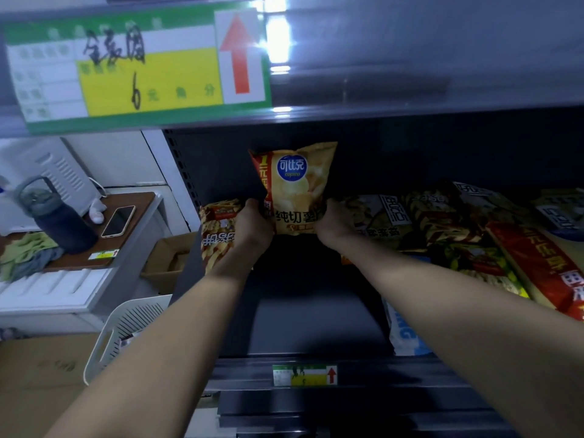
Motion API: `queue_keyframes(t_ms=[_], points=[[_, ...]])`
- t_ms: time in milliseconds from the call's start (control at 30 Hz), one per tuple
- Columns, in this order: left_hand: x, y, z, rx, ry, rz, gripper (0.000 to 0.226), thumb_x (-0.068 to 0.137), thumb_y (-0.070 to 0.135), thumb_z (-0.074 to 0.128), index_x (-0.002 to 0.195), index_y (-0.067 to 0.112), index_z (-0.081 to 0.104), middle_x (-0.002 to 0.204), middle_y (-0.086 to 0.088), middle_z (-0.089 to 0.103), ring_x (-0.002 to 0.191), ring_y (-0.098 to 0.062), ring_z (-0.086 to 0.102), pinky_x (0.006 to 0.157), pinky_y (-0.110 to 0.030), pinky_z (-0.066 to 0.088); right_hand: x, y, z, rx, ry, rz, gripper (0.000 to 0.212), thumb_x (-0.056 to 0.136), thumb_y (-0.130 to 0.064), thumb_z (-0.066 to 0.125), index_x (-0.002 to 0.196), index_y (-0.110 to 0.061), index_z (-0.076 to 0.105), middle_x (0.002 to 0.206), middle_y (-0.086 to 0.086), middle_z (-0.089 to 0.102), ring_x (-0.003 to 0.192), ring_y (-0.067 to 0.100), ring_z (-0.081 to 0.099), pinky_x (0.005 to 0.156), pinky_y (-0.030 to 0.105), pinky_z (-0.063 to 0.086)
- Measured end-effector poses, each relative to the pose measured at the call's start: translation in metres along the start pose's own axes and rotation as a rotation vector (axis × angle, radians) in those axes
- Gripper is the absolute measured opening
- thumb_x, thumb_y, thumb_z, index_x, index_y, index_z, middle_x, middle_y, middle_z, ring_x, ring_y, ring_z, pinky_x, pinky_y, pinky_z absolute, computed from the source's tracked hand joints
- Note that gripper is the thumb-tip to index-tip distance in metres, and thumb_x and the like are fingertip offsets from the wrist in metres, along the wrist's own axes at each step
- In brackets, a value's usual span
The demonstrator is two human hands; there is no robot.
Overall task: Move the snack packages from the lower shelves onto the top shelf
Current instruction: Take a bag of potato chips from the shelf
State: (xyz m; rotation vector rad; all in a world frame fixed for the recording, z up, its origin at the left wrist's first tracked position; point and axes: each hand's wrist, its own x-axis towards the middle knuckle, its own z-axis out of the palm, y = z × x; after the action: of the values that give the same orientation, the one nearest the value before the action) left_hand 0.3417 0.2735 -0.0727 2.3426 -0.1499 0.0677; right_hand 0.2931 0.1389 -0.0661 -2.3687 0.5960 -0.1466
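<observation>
Both hands are out in front, in the middle of the frame, clamped on one chip bag (298,188). The left hand (254,224) grips its lower left edge and the right hand (335,224) its lower right edge, so the bag stands upright between them. It is a puffy pack, golden yellow, with a round blue logo near the top, a red band down its left side, pale chips pictured across the front and big dark characters along the bottom. It sits deep in the dark shelf (316,311), against the back panel and well under the upper shelf edge (410,58) that runs across the top of the frame.

Just left of the left hand lies a fries bag (218,235). To the right of the right hand a heap of snack packages (442,222) lies flat, running off to the right edge, with a red package (537,273) nearest the front. A blue and white package (407,336) pokes out under the right forearm.

A large green and yellow price tag (139,71) with a red arrow hangs at upper left. A small one (305,374) sits on the shelf lip at lower centre.

At the left, a brown-topped bench (139,213) carries a dark bottle (57,216), a phone (118,221) and a green cloth (28,251). A white basket (132,327) and a cardboard box (170,260) are below it.
</observation>
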Motion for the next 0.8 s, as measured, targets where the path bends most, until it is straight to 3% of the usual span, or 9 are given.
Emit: queue_keyframes(t_ms=[200, 300, 400, 533, 633, 733, 800], points=[[-0.02, 0.01, -0.016, -0.023, 0.066, 0.071, 0.03, 0.091, 0.016, 0.054, 0.118, 0.003, 0.052, 0.115, -0.017, 0.063, 0.103, -0.031, 0.057, 0.068, -0.025, 0.034, -0.025, 0.002, -0.017, -0.02, 0.115, -0.109, 0.028, 0.094, -0.009, 0.046, 0.121, -0.005, 0.051, 0.123, 0.014, 0.058, 0.112, 0.026, 0.054, 0.078, 0.022, 0.037], [-0.044, 0.023, -0.03, 0.035, -0.009, 0.201, 0.029, 0.091, 0.012, 0.054, 0.119, 0.005, 0.055, 0.117, -0.013, 0.063, 0.105, -0.028, 0.058, 0.073, -0.024, 0.038, -0.049, -0.002, -0.027, -0.091, 0.069, -0.222, 0.029, 0.092, -0.009, 0.048, 0.12, -0.008, 0.054, 0.12, 0.012, 0.06, 0.108, 0.027, 0.056, 0.078, 0.022, 0.038], [-0.07, 0.037, -0.047, 0.139, -0.191, 0.319, 0.028, 0.09, 0.013, 0.056, 0.117, 0.007, 0.056, 0.118, -0.012, 0.062, 0.106, -0.027, 0.058, 0.081, -0.025, 0.044, -0.073, -0.007, -0.041, -0.239, -0.002, -0.285, 0.028, 0.091, -0.01, 0.05, 0.118, -0.009, 0.056, 0.118, 0.012, 0.061, 0.107, 0.03, 0.057, 0.08, 0.029, 0.044], [-0.097, 0.052, -0.069, 0.265, -0.413, 0.336, 0.031, 0.091, 0.016, 0.055, 0.121, 0.008, 0.054, 0.12, -0.012, 0.061, 0.109, -0.027, 0.056, 0.087, -0.028, 0.044, -0.103, -0.012, -0.067, -0.426, -0.081, -0.268, 0.027, 0.09, -0.013, 0.05, 0.117, -0.01, 0.052, 0.122, 0.013, 0.055, 0.11, 0.031, 0.053, 0.083, 0.031, 0.044], [-0.115, 0.063, -0.084, 0.295, -0.429, 0.395, 0.035, 0.091, 0.018, 0.056, 0.125, 0.011, 0.052, 0.124, -0.01, 0.059, 0.113, -0.026, 0.054, 0.089, -0.027, 0.042, -0.129, -0.015, -0.088, -0.483, -0.084, -0.278, 0.034, 0.092, -0.018, 0.049, 0.126, -0.011, 0.05, 0.124, 0.013, 0.055, 0.109, 0.031, 0.054, 0.083, 0.031, 0.045], [-0.138, 0.073, -0.096, 0.344, -0.388, 0.483, 0.037, 0.091, 0.023, 0.056, 0.127, 0.015, 0.052, 0.126, -0.006, 0.059, 0.113, -0.025, 0.055, 0.087, -0.024, 0.042, -0.156, -0.017, -0.107, -0.522, -0.048, -0.313, 0.029, 0.093, -0.02, 0.05, 0.117, -0.007, 0.055, 0.113, 0.015, 0.06, 0.1, 0.034, 0.058, 0.073, 0.029, 0.042], [-0.155, 0.082, -0.105, 0.357, -0.381, 0.531, 0.036, 0.09, 0.024, 0.058, 0.125, 0.017, 0.054, 0.124, -0.005, 0.062, 0.112, -0.024, 0.057, 0.088, -0.025, 0.043, -0.175, -0.02, -0.12, -0.574, -0.015, -0.364, 0.028, 0.09, -0.022, 0.053, 0.114, -0.008, 0.056, 0.112, 0.016, 0.062, 0.102, 0.034, 0.058, 0.076, 0.032, 0.042]])
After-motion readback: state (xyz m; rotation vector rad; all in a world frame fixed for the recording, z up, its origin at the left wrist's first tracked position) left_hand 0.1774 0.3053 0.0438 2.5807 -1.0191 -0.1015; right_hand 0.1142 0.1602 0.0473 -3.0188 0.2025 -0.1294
